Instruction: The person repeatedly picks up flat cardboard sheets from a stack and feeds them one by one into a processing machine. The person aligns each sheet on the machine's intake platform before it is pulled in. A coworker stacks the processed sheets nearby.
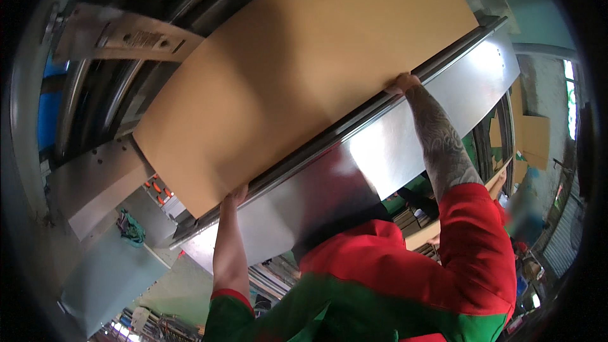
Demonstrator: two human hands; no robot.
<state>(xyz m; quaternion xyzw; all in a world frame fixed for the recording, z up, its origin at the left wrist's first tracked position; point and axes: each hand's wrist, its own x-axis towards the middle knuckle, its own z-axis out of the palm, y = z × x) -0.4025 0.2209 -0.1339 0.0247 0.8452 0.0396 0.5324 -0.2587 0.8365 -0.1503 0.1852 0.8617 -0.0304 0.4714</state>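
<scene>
A large brown cardboard sheet (354,38) lies across the machine, its near edge along a dark metal rail (335,128). At the left part of that edge my left hand (235,195) is closed on the sheet, its fingers partly hidden. Farther right and higher up, my right hand (403,82) grips the same edge with bent fingers. Both forearms reach over a shiny sheet-metal table (285,221) in front of the rail.
Metal rollers (120,95) and a steel bracket (126,35) stand beyond the sheet at left. A bundle of green cord (130,228) hangs at the lower left. On the right, behind my arm, another person's arm (499,183) shows near cardboard pieces (536,142).
</scene>
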